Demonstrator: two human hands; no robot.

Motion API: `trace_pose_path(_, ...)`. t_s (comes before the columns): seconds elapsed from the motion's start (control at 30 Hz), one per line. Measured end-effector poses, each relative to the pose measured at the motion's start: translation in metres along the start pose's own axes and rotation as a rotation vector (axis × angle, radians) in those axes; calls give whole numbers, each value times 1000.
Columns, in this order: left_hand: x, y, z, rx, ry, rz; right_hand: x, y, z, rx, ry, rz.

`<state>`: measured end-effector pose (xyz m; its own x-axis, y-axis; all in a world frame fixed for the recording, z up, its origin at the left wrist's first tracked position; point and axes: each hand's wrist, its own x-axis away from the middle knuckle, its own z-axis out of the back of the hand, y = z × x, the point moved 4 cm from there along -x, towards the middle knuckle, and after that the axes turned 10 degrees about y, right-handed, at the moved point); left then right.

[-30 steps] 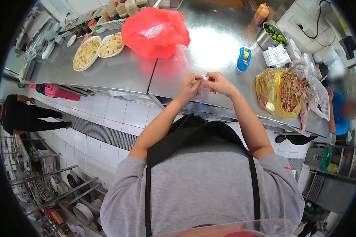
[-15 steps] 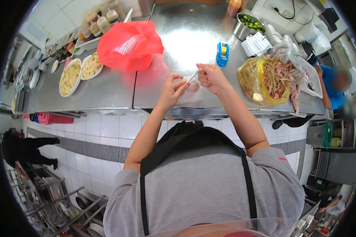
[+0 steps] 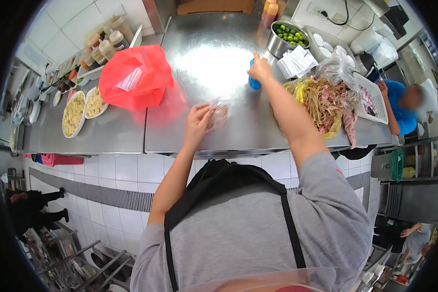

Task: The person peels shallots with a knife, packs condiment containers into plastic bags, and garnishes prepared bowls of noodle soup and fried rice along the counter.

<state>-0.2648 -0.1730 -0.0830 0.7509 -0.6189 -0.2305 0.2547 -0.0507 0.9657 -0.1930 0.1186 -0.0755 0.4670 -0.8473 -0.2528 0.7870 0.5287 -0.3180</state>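
My left hand (image 3: 198, 118) pinches the gathered top of a small clear plastic bag (image 3: 219, 117), which rests low over the steel counter near its front edge. Something brownish shows faintly inside the bag. Farther forward and to the right, my right hand (image 3: 261, 67) is at the blue tape dispenser (image 3: 254, 82), its fingers closed at the upper part and covering much of it. Whether tape is between those fingers is too small to tell. A red plastic bag (image 3: 146, 92) with a white paper slip stands on the counter to the left.
Two white dishes of food (image 3: 74, 114) and squeeze bottles (image 3: 107, 48) are at the left. At the right are a pot of green limes (image 3: 283, 41), papers (image 3: 297, 62), a yellow bag of noodle-like food (image 3: 326, 104) and a white basket (image 3: 372, 100). A person in blue (image 3: 400, 104) stands beyond.
My hands have moved apart: the right went forward from the small bag to the tape dispenser, while the left stayed on the bag. The view has shifted to the right.
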Motion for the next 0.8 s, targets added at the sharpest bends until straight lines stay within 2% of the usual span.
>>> trace_pose_path(0.07,-13,15,-30,89,-92,180,-17,20,14,18,44,7)
trace_pose_path(0.13,-33,28,-62,0,-121,12,-34,37,30,42,175,95)
trace_pose_path(0.17,-42,28,-80,27,-98,2,-39,30,51,58,182,83)
trace_pose_path(0.2,-51,28,-98,56,-75,-10,-50,29,65,59,285,175)
trace_pose_path(0.23,-59,23,-118,55,-78,-5,-60,28,77,60,281,171)
trace_pose_path(0.3,-75,15,-150,-32,19,-144,-77,23,105,-86,275,271)
trace_pose_path(0.37,-84,-4,-172,-18,-24,-108,-73,21,128,-142,468,442)
trace_pose_path(0.43,-86,-12,-179,6,-50,-71,-65,21,147,-149,488,501)
trace_pose_path(0.5,-82,-8,-152,-81,-40,25,-49,17,167,-239,377,434)
trace_pose_path(0.57,-74,13,-116,-120,-31,2,-46,14,167,-417,314,442)
trace_pose_path(0.63,-70,43,-70,-152,-1,-269,-42,-5,159,-464,225,420)
trace_pose_path(0.7,-77,65,-15,-200,68,-311,-40,-37,138,-604,76,370)
trace_pose_path(0.77,-82,96,50,-675,383,-671,-28,-81,105,-698,-76,379)
trace_pose_path(0.8,-87,112,83,-736,512,-700,-19,-108,90,-711,-107,425)
